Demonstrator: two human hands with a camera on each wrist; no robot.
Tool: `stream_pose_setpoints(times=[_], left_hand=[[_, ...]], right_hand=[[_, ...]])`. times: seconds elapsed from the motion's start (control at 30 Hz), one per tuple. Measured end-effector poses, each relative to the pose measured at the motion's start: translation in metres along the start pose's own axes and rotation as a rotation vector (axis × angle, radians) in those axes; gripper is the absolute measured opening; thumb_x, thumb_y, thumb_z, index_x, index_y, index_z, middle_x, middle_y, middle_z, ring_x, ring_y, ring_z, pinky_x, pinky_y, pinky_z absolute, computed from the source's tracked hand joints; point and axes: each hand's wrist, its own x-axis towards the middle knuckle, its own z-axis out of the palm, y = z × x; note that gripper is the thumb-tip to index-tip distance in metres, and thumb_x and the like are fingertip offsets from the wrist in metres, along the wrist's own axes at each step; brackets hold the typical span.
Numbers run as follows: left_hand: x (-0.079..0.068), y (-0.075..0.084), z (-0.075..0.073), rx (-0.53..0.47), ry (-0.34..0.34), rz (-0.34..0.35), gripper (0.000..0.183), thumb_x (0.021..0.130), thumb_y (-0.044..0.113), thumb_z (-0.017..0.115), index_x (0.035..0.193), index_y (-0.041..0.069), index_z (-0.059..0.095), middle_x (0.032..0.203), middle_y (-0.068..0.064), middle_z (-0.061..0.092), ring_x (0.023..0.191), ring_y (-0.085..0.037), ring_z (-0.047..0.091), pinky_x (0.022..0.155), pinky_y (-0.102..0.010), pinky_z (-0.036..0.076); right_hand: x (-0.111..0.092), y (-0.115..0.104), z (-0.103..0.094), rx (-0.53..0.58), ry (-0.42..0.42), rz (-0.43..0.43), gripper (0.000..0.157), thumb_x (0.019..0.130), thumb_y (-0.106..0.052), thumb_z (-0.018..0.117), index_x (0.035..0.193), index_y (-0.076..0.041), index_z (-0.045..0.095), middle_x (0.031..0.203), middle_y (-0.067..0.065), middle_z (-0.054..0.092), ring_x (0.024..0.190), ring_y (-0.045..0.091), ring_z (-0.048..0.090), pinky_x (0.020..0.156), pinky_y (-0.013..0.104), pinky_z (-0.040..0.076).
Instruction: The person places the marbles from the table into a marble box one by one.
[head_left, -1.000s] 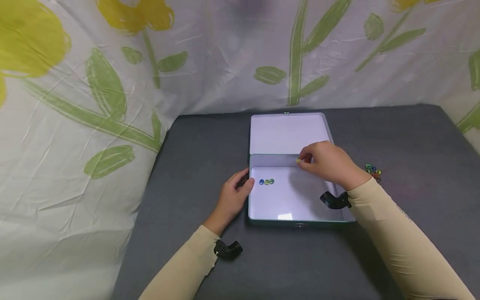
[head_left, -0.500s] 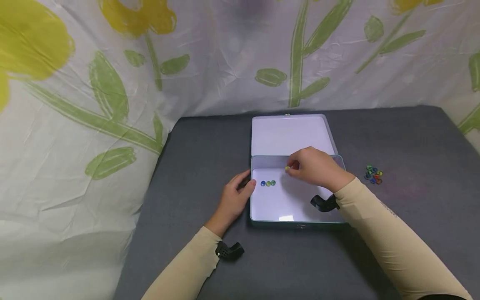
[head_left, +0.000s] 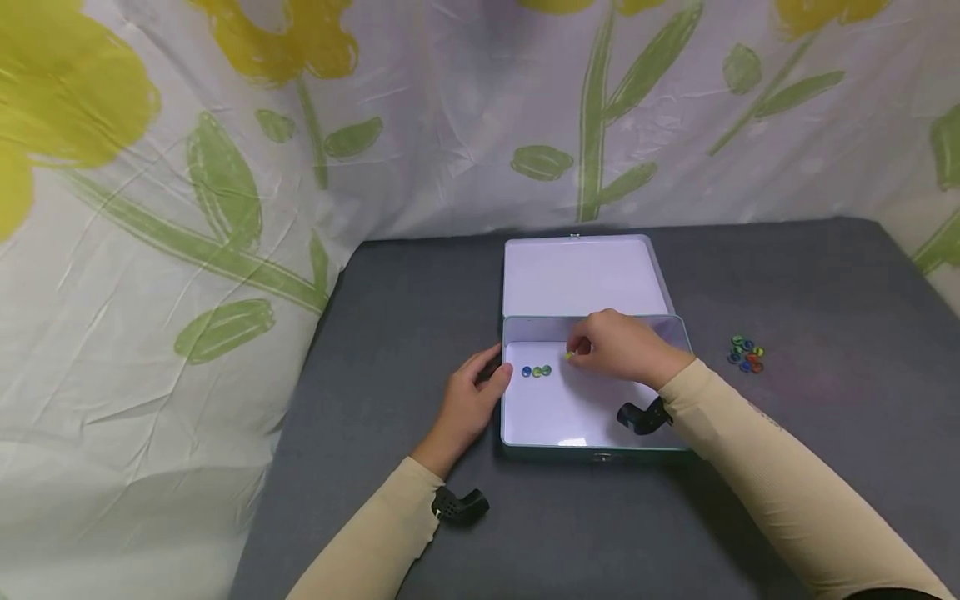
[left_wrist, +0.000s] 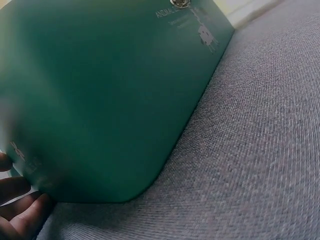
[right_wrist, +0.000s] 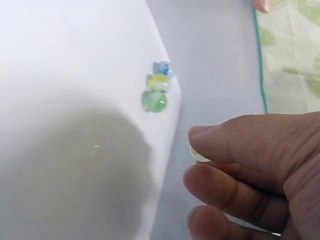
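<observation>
My right hand pinches a clear glass marble with yellow in it between thumb and fingers, above the white floor of a green hinged box. Three marbles, one blue, one yellow and one green, sit in a row near the box's left wall. My left hand holds that wall from outside, thumb over the rim. In the left wrist view its fingers touch the green side low down, close to the grey cloth.
The box's lid lies folded back behind it, white inside up. To the right, a small heap of several coloured marbles rests on the grey tablecloth. A flowered curtain hangs behind and to the left.
My right hand has moved left and lower into the box with the marble, toward the row. The left hand stays at the box's left wall.
</observation>
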Motion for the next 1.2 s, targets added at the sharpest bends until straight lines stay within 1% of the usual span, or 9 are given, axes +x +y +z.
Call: stream_pose_setpoints(times=[0.23, 0.43, 0.57, 0.67, 0.9, 1.1, 1.2], left_hand=[[-0.002, 0.001, 0.000, 0.017, 0.004, -0.002, 0.048, 0.102, 0.018, 0.064, 0.144, -0.005, 0.059, 0.137, -0.025, 0.064, 0.124, -0.036, 0.063, 0.099, -0.041, 0.057], [-0.004, -0.003, -0.001, 0.022, 0.013, -0.016, 0.047, 0.102, 0.018, 0.065, 0.143, -0.003, 0.061, 0.136, -0.022, 0.065, 0.124, -0.033, 0.063, 0.098, -0.036, 0.057], [-0.003, -0.004, 0.000, -0.003, 0.010, -0.012, 0.046, 0.103, 0.017, 0.065, 0.143, -0.004, 0.061, 0.135, -0.022, 0.066, 0.124, -0.033, 0.063, 0.097, -0.033, 0.057], [-0.001, -0.002, 0.000, -0.004, 0.011, -0.010, 0.046, 0.102, 0.016, 0.066, 0.143, -0.004, 0.061, 0.135, -0.023, 0.065, 0.124, -0.033, 0.064, 0.097, -0.032, 0.057], [0.000, -0.002, -0.002, -0.002, 0.009, 0.006, 0.047, 0.102, 0.018, 0.064, 0.143, -0.006, 0.060, 0.135, -0.024, 0.065, 0.124, -0.035, 0.064, 0.099, -0.039, 0.057], [0.000, -0.002, -0.002, -0.001, 0.007, -0.004, 0.047, 0.102, 0.018, 0.065, 0.144, -0.005, 0.060, 0.135, -0.023, 0.065, 0.125, -0.035, 0.064, 0.099, -0.037, 0.057], [-0.001, -0.003, -0.001, -0.004, 0.006, -0.009, 0.047, 0.103, 0.017, 0.065, 0.144, -0.005, 0.060, 0.136, -0.023, 0.064, 0.126, -0.034, 0.063, 0.100, -0.040, 0.057]], right_hand=[[0.007, 0.003, 0.011, -0.012, -0.057, -0.039, 0.007, 0.087, -0.010, 0.080, 0.094, -0.008, 0.082, 0.087, -0.002, 0.076, 0.083, 0.012, 0.069, 0.079, 0.038, 0.059], [0.013, 0.000, 0.018, -0.013, -0.084, -0.048, 0.010, 0.086, -0.008, 0.079, 0.095, -0.008, 0.083, 0.088, 0.000, 0.077, 0.083, 0.014, 0.069, 0.081, 0.039, 0.060], [0.015, -0.003, 0.018, -0.013, -0.090, -0.038, 0.011, 0.086, -0.007, 0.079, 0.096, -0.007, 0.083, 0.088, 0.000, 0.077, 0.082, 0.014, 0.068, 0.082, 0.039, 0.060], [0.017, -0.004, 0.018, -0.015, -0.091, -0.037, 0.012, 0.085, -0.006, 0.080, 0.097, -0.007, 0.083, 0.089, 0.001, 0.077, 0.083, 0.014, 0.069, 0.082, 0.039, 0.060], [0.018, -0.004, 0.020, 0.004, -0.089, -0.031, 0.014, 0.085, -0.007, 0.084, 0.099, -0.006, 0.083, 0.090, 0.002, 0.078, 0.083, 0.014, 0.070, 0.083, 0.039, 0.061], [0.018, -0.004, 0.021, 0.025, -0.093, -0.019, 0.016, 0.085, -0.006, 0.084, 0.101, -0.005, 0.083, 0.092, 0.003, 0.078, 0.084, 0.014, 0.070, 0.084, 0.039, 0.061], [0.018, -0.003, 0.021, 0.025, -0.092, -0.025, 0.018, 0.084, -0.006, 0.084, 0.102, -0.004, 0.083, 0.093, 0.003, 0.078, 0.084, 0.014, 0.070, 0.084, 0.039, 0.061]])
